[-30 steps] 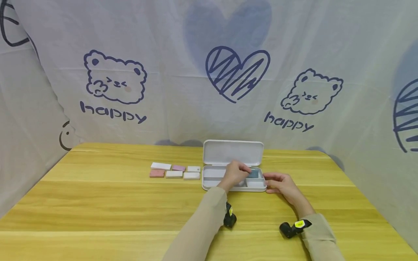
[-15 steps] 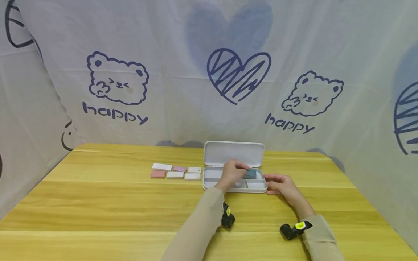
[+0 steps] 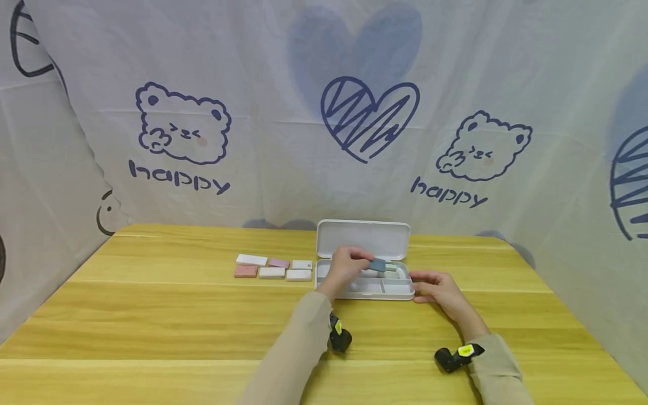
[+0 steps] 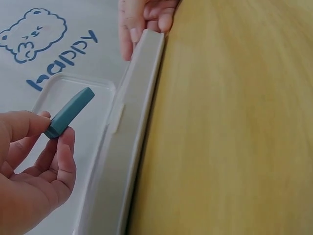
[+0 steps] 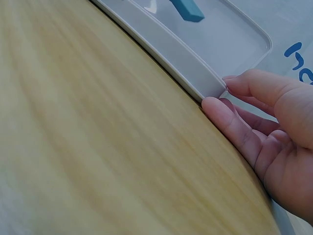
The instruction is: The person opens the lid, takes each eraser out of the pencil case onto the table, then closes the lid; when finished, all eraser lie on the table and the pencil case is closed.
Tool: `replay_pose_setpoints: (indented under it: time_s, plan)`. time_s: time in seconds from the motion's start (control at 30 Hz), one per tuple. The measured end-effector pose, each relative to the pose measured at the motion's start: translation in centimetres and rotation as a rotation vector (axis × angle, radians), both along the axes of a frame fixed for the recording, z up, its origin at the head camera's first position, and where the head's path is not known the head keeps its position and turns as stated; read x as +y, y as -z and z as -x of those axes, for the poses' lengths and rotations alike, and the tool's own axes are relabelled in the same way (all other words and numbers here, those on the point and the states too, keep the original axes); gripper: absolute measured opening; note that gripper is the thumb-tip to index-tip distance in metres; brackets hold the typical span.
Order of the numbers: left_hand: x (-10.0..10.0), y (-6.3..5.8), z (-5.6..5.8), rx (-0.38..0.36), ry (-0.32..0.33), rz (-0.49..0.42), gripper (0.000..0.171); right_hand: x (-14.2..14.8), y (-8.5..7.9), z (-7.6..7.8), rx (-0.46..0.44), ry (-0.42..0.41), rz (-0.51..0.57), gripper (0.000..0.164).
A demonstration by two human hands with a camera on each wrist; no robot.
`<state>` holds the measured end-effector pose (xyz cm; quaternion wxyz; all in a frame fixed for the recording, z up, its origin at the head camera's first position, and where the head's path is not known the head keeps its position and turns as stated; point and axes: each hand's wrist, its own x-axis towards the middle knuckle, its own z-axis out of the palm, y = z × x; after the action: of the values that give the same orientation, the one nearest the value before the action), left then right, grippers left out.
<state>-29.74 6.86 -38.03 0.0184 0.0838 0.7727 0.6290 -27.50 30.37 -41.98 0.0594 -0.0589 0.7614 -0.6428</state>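
A white pencil case (image 3: 372,295) stands on the table with its lid (image 3: 362,238) raised at the back and compartments inside. Above it, my left hand (image 3: 344,271) pinches a teal eraser (image 4: 71,112) between thumb and fingers; the eraser is clear of the case floor and tilted. A small pale green piece (image 3: 391,268) shows in the back compartment, just right of the eraser; its kind is hard to tell. At the case's right end, my right hand (image 5: 279,132) grips the corner between thumb and fingers. My left hand and forearm hide part of the case's left side.
Left of the case lie two rows of small blocks, among them a white one (image 3: 251,260), a purple one (image 3: 279,263) and a pink one (image 3: 245,271). A printed cloth (image 3: 283,140) hangs behind the wooden table (image 3: 167,315).
My left hand has lifted the teal eraser from the case's right back compartment and carried it leftward. The pale green piece has come into sight. My right hand has stayed at the case's end.
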Motion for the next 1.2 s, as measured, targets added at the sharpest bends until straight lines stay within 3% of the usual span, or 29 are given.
replay_pose_setpoints:
  time_s: [0.37, 0.7, 0.93, 1.2]
  plan:
    - [-2.8, -1.2, -0.7, -0.026, 0.025, -0.021, 0.014, 0.0, 0.1, 0.0, 0.006, 0.003, 0.007, 0.042]
    - [-5.4, -1.5, -1.0, -0.059, -0.019, -0.044, 0.014, -0.1, 0.0, -0.1, 0.008, -0.007, 0.013, 0.042]
    - [-7.2, -1.3, -1.4, -0.021, -0.043, -0.015, 0.014, -0.1, -0.1, 0.0, 0.009, -0.018, 0.028, 0.042]
    - [-8.8, -1.3, -1.8, -0.041, -0.095, -0.048, 0.013, -0.1, 0.0, 0.0, 0.005, -0.013, 0.022, 0.043]
